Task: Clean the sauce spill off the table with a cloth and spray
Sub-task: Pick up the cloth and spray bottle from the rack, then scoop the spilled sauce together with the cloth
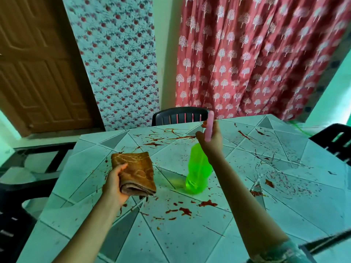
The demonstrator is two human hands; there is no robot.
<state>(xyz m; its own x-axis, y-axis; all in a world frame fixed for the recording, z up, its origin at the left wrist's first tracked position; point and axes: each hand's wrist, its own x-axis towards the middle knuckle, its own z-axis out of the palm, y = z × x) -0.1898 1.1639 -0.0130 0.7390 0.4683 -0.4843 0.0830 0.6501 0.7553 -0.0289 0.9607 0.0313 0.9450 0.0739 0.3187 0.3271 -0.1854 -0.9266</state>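
**Cloth and spray held over the spill**

Left hand [114, 184], fingers clamped on the folded brown cloth [135, 172], hovers over the table [190, 242]. Right hand [209, 142] grips the green spray bottle [198, 168] by its pink head. Sauce [185, 210] spatters the table to its far edge.

Two bare forearms seen from the wearer's own viewpoint, left hand [114, 184] without rings or a watch, right hand [209, 141] likewise unadorned, a pale sleeve [279, 252] with a faint light pattern covering the right upper arm near the frame's lower edge
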